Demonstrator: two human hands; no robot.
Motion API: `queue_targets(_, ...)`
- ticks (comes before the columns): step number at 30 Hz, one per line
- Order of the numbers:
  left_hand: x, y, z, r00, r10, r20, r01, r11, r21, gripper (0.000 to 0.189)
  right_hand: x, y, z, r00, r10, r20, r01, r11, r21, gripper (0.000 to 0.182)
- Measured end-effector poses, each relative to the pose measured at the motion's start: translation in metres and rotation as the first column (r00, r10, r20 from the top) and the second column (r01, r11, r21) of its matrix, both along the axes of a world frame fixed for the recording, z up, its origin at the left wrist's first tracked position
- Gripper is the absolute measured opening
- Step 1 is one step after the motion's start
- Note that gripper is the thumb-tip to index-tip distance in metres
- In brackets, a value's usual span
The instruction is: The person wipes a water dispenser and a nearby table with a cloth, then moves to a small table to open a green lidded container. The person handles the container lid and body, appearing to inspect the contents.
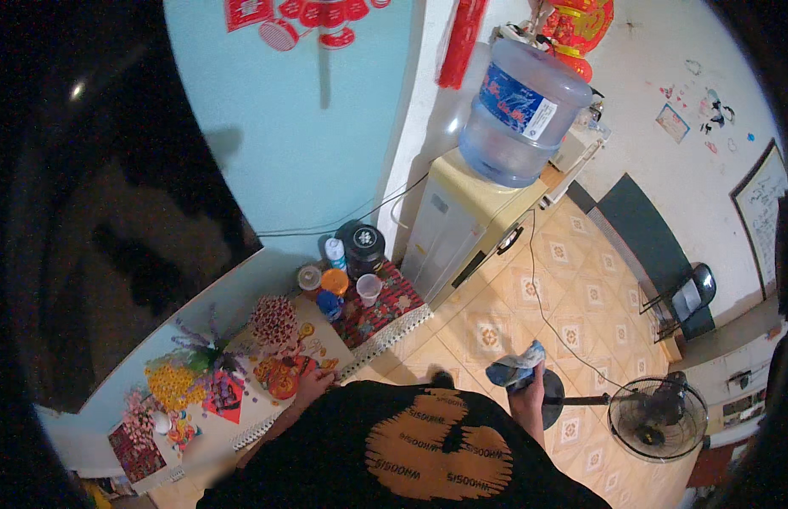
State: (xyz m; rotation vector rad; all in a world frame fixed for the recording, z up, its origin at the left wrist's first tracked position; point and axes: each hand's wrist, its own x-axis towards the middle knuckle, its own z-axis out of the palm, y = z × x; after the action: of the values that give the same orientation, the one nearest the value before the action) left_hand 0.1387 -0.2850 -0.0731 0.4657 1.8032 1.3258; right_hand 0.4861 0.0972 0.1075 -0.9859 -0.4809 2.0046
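A crumpled blue and white cloth (518, 366) hangs from my right hand (529, 396), whose fingers are closed on it, above the tiled floor. My left hand (316, 385) is at the front edge of a low cabinet top (333, 348) with a cloth cover and a white lace border. Beside its fingers lies a red and gold paper decoration (281, 376); whether they grip it is unclear. Close by are a red paper piece (223, 402), purple flowers (223, 380), yellow flowers (171, 385) and a bunch of small dark red flowers (273, 321).
Several jars and cups, including an orange-lidded jar (335, 282) and a clear plastic cup (369, 289), crowd the cabinet's far end. A water dispenser (457, 223) carries a large blue bottle (521, 114). To the right stands a fan (655, 420); a cord (539, 305) crosses the floor.
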Motion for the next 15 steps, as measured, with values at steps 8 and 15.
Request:
queue_targets(8,0.0,0.085,-0.045,0.988,0.115,0.102,-0.13,0.979,0.159,0.035,-0.07,0.167,0.036,0.865,-0.259,0.429,-0.111,0.736,0.668,0.052)
queue_targets(15,0.053,0.202,0.03,0.985,0.019,-0.17,-0.068,0.956,-0.287,0.034,-0.201,0.295,0.049,0.835,-0.306,0.458,-0.48,0.004,0.877,0.051)
